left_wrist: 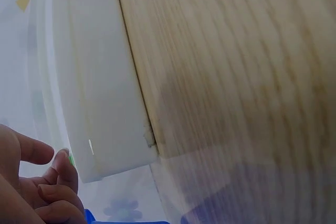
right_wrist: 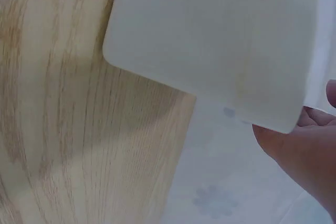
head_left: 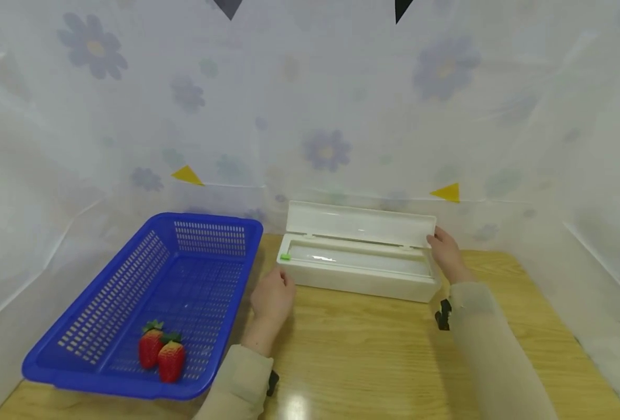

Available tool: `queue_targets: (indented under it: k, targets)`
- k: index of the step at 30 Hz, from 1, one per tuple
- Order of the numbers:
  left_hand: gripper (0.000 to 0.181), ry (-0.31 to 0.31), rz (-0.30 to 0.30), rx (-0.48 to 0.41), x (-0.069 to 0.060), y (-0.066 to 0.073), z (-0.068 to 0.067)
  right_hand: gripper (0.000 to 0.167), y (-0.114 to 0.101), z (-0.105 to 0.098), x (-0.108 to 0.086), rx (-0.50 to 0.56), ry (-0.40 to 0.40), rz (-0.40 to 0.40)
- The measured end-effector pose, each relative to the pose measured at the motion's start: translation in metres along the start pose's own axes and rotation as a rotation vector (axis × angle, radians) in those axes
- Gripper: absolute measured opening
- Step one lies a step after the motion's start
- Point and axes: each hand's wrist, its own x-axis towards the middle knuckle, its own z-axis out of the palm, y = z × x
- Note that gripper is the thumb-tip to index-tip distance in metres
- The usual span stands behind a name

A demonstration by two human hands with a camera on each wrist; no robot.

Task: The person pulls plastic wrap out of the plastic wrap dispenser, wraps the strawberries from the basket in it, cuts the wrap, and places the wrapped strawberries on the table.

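A long white box [head_left: 362,283] stands on the table with its hinged lid [head_left: 359,224] raised at the back; a small green piece [head_left: 285,256] sits at its left end. My left hand [head_left: 273,294] is at the box's front left corner. In the left wrist view that hand [left_wrist: 39,182] has loosely bent fingers and a gap below the thumb, one fingertip close to the box edge. My right hand [head_left: 448,254] pinches the right end of the lid. In the right wrist view the box's end [right_wrist: 210,40] partly hides the fingers of this hand [right_wrist: 304,145].
A blue perforated basket [head_left: 231,315] stands on the wooden table [head_left: 362,350] at the left, with two red strawberries [head_left: 150,348] [head_left: 171,361] near its front. A flowered white sheet [head_left: 289,116] hangs behind and at the sides, with yellow triangles [head_left: 188,175] on it.
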Motion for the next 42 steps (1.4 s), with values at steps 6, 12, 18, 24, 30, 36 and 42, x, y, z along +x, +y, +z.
queue_targets:
  k: [6,12,18,24,30,36,42]
  targets:
    - [0.017,-0.014,-0.024,0.02,0.001,-0.002,0.003,0.058,0.015,0.001,-0.001,-0.079,-0.067,-0.005]
    - [0.021,0.042,-0.036,-0.002,0.01,-0.004,0.005,0.062,0.021,0.002,-0.002,-0.139,-0.124,0.01]
    - [0.024,0.09,-0.068,-0.051,0.021,-0.006,0.013,0.059,0.027,-0.001,-0.01,-0.245,-0.115,-0.044]
    - [0.025,0.107,-0.078,-0.061,0.024,-0.009,0.016,0.053,0.03,-0.003,-0.022,-0.26,-0.102,-0.128]
    - [0.025,0.168,0.008,-0.115,0.033,-0.006,0.016,0.055,0.033,-0.003,-0.033,-0.258,-0.167,-0.166]
    - [0.027,0.095,0.054,-0.135,0.035,-0.001,0.022,0.054,0.038,-0.003,-0.037,-0.218,-0.176,-0.153]
    - [0.024,0.071,0.061,-0.117,0.038,0.006,0.025,0.035,0.036,-0.002,-0.033,-0.266,-0.048,-0.205]
